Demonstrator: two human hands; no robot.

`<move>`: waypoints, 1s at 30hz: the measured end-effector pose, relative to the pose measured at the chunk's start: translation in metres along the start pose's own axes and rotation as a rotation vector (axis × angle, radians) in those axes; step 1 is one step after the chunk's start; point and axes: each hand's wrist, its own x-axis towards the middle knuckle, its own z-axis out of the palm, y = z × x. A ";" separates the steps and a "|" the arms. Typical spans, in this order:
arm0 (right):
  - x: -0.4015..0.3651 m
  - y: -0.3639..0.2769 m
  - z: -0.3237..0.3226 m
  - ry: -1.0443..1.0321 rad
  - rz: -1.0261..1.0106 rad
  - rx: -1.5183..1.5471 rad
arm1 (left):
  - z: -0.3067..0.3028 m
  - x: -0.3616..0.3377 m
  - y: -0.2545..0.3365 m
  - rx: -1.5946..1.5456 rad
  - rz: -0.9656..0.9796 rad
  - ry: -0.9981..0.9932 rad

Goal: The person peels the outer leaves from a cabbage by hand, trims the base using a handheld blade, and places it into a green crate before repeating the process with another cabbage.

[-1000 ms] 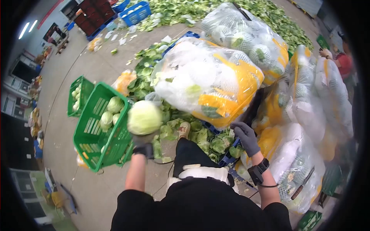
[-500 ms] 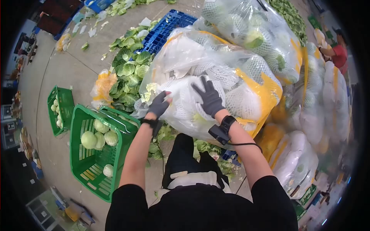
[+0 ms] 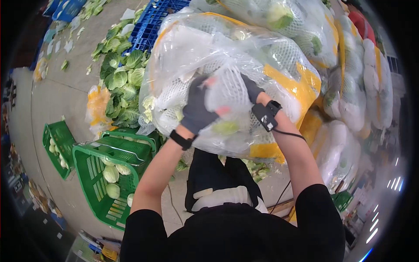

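A large clear plastic bag (image 3: 174,48) with yellow tape lies before me, filled with cabbages in white foam netting. Among them, a netted cabbage (image 3: 227,89) is between my two hands. My left hand (image 3: 198,105), in a dark grey glove with bare fingertips, wraps round its left side. My right hand (image 3: 252,87), gloved alike, is against its right side, with its fingers mostly hidden behind the netting.
A green basket (image 3: 94,192) with loose cabbages stands at the lower left, and a smaller green crate (image 3: 61,146) beyond it. Cabbage leaves (image 3: 120,81) lie beside a blue pallet (image 3: 150,26). More filled bags (image 3: 345,87) stand at the right, near a person in red (image 3: 361,26).
Both hands, spread over the bag before, have come together round the netted cabbage. The view has shifted, so the bag appears larger and the baskets sit further left.
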 end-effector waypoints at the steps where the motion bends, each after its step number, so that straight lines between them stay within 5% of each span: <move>1: -0.002 0.000 0.002 -0.010 0.047 0.125 | 0.008 0.006 0.018 0.110 0.115 -0.124; 2: -0.006 -0.002 0.001 -0.018 0.090 0.249 | 0.019 0.008 0.028 0.134 0.107 -0.206; 3: -0.017 -0.004 -0.002 0.022 -0.290 -0.558 | 0.027 0.003 0.022 0.117 0.031 -0.341; 4: -0.030 -0.008 -0.009 0.036 -0.283 -0.555 | 0.038 -0.006 0.008 0.101 -0.045 -0.479; 6: -0.051 -0.024 -0.029 0.187 0.127 -0.697 | 0.047 -0.029 -0.049 0.409 0.192 -0.719; 9: -0.060 -0.005 -0.070 0.437 0.104 -0.895 | 0.026 -0.015 -0.070 0.474 0.047 -0.785; 10: -0.060 -0.023 -0.076 0.435 -0.015 -1.540 | 0.021 -0.004 -0.067 0.391 -0.075 -0.935; 12: -0.037 -0.041 -0.095 0.587 -0.362 -1.177 | 0.015 0.018 -0.056 0.317 -0.193 -1.078; 14: -0.013 -0.070 -0.101 0.616 -0.360 -1.365 | 0.018 0.052 -0.036 0.202 -0.265 -1.221; 18: 0.023 -0.135 -0.077 0.646 -0.192 -2.124 | 0.030 0.107 -0.029 0.128 -0.058 -0.677; 19: 0.023 -0.148 -0.062 0.561 -0.038 -2.048 | 0.042 0.114 -0.039 0.132 -0.047 -0.676; 20: 0.029 -0.135 -0.066 0.576 -0.042 -2.049 | 0.060 0.118 -0.058 0.227 0.158 -0.455; 21: 0.043 -0.107 -0.073 0.714 -0.244 -1.878 | 0.070 0.124 -0.072 0.315 0.358 -0.229; 23: 0.065 -0.062 -0.072 0.841 -0.445 -1.691 | 0.074 0.139 -0.081 0.310 0.318 -0.251; 25: 0.075 -0.025 -0.046 1.149 -0.516 -2.007 | 0.097 0.114 -0.136 0.289 0.188 -0.399; 26: 0.076 -0.016 -0.042 0.884 -0.389 -1.942 | 0.085 0.114 -0.108 0.453 -0.001 -0.826; 27: 0.077 -0.007 -0.038 0.627 -0.266 -1.855 | 0.085 0.093 -0.105 0.559 -0.043 -0.884; 28: 0.087 0.037 -0.044 0.604 -0.550 -1.672 | 0.079 0.078 -0.093 0.562 -0.120 -1.117; 29: 0.100 0.074 -0.051 0.572 -0.818 -1.469 | 0.067 0.068 -0.091 0.394 -0.187 -1.131; 30: 0.105 0.068 -0.043 0.366 -0.421 -1.436 | 0.055 0.069 -0.088 0.279 -0.228 -1.088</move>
